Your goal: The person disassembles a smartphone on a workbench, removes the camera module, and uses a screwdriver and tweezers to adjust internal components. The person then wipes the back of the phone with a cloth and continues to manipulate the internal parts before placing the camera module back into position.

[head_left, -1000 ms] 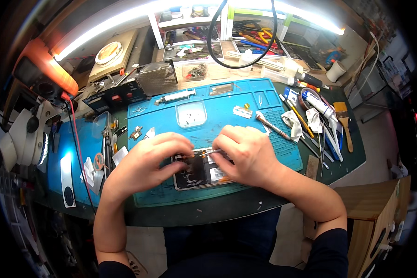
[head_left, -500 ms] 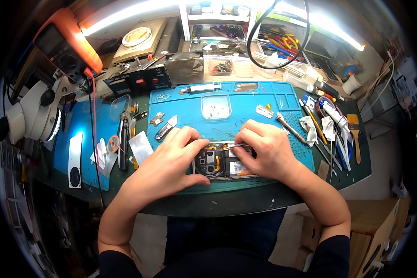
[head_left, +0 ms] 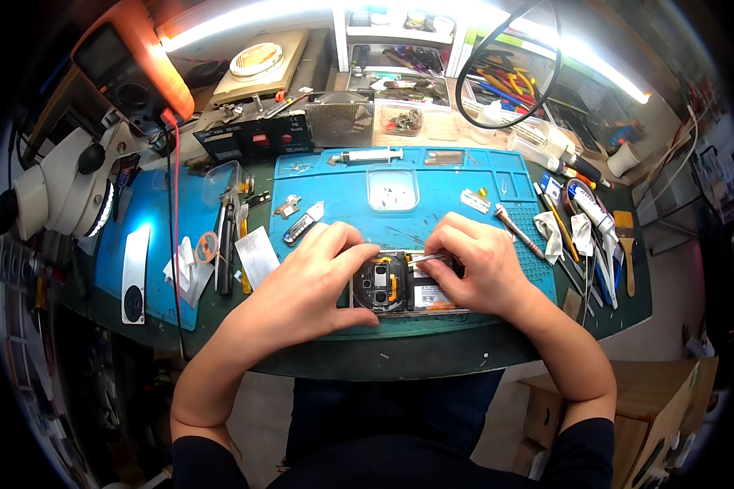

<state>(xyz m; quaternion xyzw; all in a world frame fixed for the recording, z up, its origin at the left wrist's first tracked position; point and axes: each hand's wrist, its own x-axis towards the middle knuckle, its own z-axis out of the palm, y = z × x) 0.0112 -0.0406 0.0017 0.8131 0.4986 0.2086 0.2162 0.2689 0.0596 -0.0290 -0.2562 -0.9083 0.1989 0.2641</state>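
Note:
An opened smartphone (head_left: 387,284) lies sideways on the blue work mat (head_left: 347,208), its black camera section at the left and a silver battery with a label to the right. My left hand (head_left: 318,273) grips the phone's left end, with index finger at the far edge and thumb at the near edge. Pinched in my right hand (head_left: 483,273) is a thin metal tool (head_left: 429,258), its tip over the phone's inside near the far edge; its exact kind is unclear. The right fingers cover the phone's right part.
Beyond the phone sits a clear tray (head_left: 392,189) with small parts. A box cutter (head_left: 304,224) lies left of it, a precision screwdriver (head_left: 520,231) right. Farther out are a microscope (head_left: 57,200), an orange multimeter (head_left: 130,69), a phone back cover (head_left: 135,277) and a brush (head_left: 625,248).
The whole view has shifted slightly, so the bench appears farther right. Relative to the phone, the tool's tip has drawn a little to the right. The left hand keeps its grip.

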